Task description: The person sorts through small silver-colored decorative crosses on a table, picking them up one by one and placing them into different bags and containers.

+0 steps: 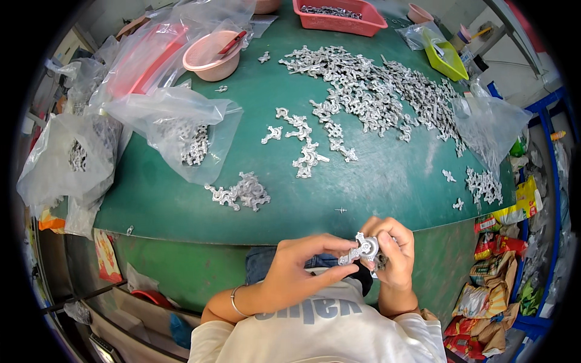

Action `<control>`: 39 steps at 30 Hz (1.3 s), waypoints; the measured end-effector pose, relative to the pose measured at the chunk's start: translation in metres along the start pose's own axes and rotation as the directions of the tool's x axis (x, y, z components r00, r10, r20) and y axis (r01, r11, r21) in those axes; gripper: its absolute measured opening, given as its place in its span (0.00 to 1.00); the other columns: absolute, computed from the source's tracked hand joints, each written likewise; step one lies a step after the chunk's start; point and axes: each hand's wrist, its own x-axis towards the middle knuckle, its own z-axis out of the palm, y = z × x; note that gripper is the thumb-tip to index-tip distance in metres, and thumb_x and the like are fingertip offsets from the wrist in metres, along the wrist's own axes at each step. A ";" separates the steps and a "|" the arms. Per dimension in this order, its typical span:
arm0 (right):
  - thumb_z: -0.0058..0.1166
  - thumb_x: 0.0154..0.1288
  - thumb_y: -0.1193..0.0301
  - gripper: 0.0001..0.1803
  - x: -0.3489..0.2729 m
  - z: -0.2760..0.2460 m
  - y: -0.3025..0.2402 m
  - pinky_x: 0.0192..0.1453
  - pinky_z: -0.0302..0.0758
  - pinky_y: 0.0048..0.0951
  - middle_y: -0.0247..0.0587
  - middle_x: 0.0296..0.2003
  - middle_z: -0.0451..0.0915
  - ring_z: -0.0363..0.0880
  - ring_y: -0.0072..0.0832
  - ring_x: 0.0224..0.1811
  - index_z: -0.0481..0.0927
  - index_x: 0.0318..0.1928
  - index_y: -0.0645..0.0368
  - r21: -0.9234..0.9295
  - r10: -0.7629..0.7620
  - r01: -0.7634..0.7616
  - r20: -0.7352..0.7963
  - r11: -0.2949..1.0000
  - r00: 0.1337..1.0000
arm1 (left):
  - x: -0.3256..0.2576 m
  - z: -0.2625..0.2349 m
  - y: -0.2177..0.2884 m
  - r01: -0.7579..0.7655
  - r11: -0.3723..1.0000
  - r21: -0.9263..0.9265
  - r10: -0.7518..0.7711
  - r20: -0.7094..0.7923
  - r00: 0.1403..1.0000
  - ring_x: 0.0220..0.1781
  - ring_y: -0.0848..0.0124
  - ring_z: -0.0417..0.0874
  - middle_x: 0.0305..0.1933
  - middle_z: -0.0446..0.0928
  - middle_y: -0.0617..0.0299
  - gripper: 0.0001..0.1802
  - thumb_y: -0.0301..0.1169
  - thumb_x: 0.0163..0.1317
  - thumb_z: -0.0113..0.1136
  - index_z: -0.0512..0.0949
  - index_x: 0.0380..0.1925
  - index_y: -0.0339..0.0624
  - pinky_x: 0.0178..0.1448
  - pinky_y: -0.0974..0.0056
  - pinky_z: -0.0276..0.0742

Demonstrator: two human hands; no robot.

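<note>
Head view: the left hand [296, 266] and right hand [393, 251] both pinch one small silvery cast-metal part [362, 249], held just below the near edge of the green table [387, 181]. A large heap of similar silvery metal parts [375, 91] lies well apart across the table, beside a clear plastic bag [175, 118].

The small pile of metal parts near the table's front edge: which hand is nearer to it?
Left. The left hand is just below and right of the pile; the right hand is farther right.
</note>
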 end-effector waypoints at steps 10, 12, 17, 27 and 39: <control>0.41 0.63 0.74 0.10 0.004 -0.001 -0.003 0.20 0.57 0.15 0.45 0.28 0.72 0.61 0.14 0.16 0.71 0.29 0.68 -0.075 0.049 -0.049 0.000 0.996 0.999 | 0.000 0.005 -0.010 -0.107 0.985 0.133 0.107 0.006 0.994 0.33 0.73 0.79 0.34 0.76 0.57 0.21 0.21 0.47 0.63 0.70 0.43 0.34 0.38 0.70 0.75; 0.43 0.62 0.75 0.08 0.007 -0.002 -0.003 0.22 0.60 0.17 0.43 0.27 0.73 0.64 0.16 0.18 0.72 0.29 0.68 -0.145 0.094 -0.098 -0.031 0.985 0.995 | 0.002 0.010 -0.015 0.097 0.967 -0.237 -0.109 -0.039 0.993 0.32 0.70 0.79 0.33 0.76 0.54 0.23 0.19 0.50 0.59 0.64 0.47 0.33 0.38 0.69 0.75; 0.48 0.57 0.77 0.05 0.024 -0.015 0.006 0.31 0.66 0.22 0.39 0.24 0.74 0.70 0.22 0.26 0.74 0.27 0.68 -0.548 0.118 -0.020 0.145 0.836 0.982 | 0.003 -0.004 -0.032 0.374 0.822 -0.429 -0.360 0.118 0.926 0.30 0.70 0.78 0.30 0.75 0.51 0.18 0.25 0.62 0.45 0.58 0.51 0.34 0.34 0.70 0.75; 0.53 0.53 0.69 0.08 0.113 -0.033 0.070 0.28 0.70 0.41 0.45 0.28 0.75 0.75 0.46 0.26 0.76 0.35 0.58 -0.994 -0.133 0.099 0.093 0.037 0.987 | -0.005 -0.013 -0.052 0.263 0.842 -0.471 -0.333 -0.071 0.940 0.34 0.69 0.77 0.37 0.74 0.47 0.11 0.25 0.63 0.43 0.59 0.44 0.36 0.39 0.69 0.74; 0.57 0.51 0.69 0.08 0.132 -0.052 0.026 0.36 0.69 0.33 0.42 0.28 0.79 0.76 0.27 0.31 0.78 0.30 0.61 -0.910 0.413 -0.061 0.126 0.410 0.902 | -0.003 -0.028 -0.054 0.326 0.822 -0.466 -0.391 -0.047 0.919 0.31 0.70 0.77 0.34 0.75 0.49 0.09 0.28 0.64 0.42 0.63 0.42 0.36 0.38 0.67 0.74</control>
